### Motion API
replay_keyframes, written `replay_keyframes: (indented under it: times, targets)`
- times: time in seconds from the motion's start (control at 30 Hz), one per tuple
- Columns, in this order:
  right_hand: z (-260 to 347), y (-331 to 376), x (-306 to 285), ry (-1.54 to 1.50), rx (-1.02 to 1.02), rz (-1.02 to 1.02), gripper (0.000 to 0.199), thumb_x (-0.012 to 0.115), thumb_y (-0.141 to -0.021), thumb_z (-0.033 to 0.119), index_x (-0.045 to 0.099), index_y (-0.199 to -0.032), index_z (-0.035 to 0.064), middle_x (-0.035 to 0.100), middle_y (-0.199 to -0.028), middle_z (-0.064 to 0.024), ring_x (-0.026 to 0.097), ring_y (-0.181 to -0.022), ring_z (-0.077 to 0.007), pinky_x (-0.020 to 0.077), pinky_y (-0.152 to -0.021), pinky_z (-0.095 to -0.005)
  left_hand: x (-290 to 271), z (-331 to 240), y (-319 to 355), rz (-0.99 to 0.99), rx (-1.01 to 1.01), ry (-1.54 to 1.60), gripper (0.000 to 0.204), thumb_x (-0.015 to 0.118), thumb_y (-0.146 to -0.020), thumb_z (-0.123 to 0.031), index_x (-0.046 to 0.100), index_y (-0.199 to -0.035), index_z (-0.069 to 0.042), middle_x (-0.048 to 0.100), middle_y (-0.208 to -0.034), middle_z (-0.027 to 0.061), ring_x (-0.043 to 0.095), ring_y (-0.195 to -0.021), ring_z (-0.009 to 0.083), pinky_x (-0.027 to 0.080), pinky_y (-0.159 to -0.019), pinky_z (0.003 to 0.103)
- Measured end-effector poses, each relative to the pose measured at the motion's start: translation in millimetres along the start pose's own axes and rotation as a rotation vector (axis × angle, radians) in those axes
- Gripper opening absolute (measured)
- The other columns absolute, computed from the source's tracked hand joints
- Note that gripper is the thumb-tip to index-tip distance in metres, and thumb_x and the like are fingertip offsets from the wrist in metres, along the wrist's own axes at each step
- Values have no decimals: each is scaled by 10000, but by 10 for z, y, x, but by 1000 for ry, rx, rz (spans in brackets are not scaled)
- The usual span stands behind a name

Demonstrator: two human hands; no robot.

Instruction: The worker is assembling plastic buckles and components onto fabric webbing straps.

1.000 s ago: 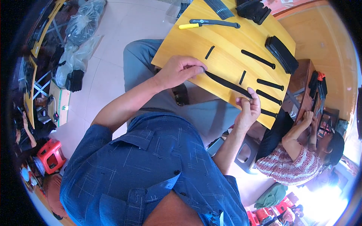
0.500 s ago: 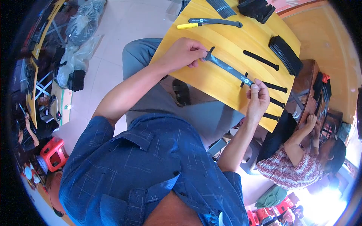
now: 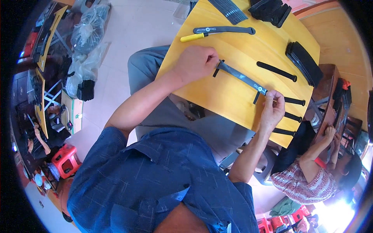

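Grey printed strap is stretched between my hands over the counter: left hand pinches its left end, right hand its right. Step looks like positioning; next move probably calls for even tension, lined up with two short black strips, one by each end. Right of the strap: four loose black straps, one black stack. Beyond it: one similar strap, one yellow-handled tool, one grey bundle.

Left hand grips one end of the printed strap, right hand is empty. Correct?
No: the right hand isn't empty; it grips the other end of the strap, per the head view. Left hand is right.
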State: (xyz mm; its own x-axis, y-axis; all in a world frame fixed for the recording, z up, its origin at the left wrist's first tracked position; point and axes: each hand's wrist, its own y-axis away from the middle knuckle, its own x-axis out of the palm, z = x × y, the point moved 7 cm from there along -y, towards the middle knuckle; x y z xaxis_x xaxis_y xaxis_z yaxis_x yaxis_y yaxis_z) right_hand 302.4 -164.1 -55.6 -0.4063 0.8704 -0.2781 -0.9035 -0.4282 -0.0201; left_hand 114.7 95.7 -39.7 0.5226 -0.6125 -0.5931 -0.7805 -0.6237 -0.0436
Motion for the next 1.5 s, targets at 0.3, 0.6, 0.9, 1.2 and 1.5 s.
replay_keyframes:
  times: [0.3, 0.6, 0.9, 1.2, 1.5]
  targets:
    - [-65, -28, 26, 51, 18, -25, 120, 715, -990, 126, 706, -1020, 10, 686, -895, 8, 580, -802, -62, 492, -739, -218, 26, 70, -69, 59, -53, -18, 174, 633, -926, -166, 721, -894, -18, 706, -760, 138, 687, -672, 263, 518, -629, 378]
    - [-43, -28, 65, 95, -32, -39, 124, 705, -994, 124, 702, -1000, 0, 681, -858, 10, 586, -776, -58, 500, -724, -221, 33, 39, -92, 17, -49, -21, 159, 658, -887, -185, 689, -796, -58, 700, -730, 125, 692, -684, 322, 529, -630, 413]
    - [99, -3, 143, 313, -115, -70, 145, 704, -979, 139, 707, -940, -1, 689, -829, -62, 628, -724, -117, 527, -684, -281, 38, 52, -81, 3, -32, -125, 158, 663, -922, -184, 691, -873, -37, 697, -726, 130, 687, -653, 289, 518, -606, 390]
    - [60, -24, 122, 422, -170, -102, 128, 717, -953, 156, 716, -926, 30, 679, -813, -96, 653, -696, -183, 538, -668, -322, 69, 32, -70, -11, -4, -163, 157, 677, -918, -187, 668, -860, -41, 692, -724, 129, 681, -647, 296, 507, -591, 403]
    - [173, 2, 168, 461, -202, -111, 128, 710, -958, 175, 725, -934, 50, 689, -824, -110, 677, -713, -220, 546, -674, -347, 58, 49, -61, -46, 9, -193, 156, 675, -916, -183, 649, -850, -44, 698, -733, 141, 690, -671, 341, 526, -610, 441]
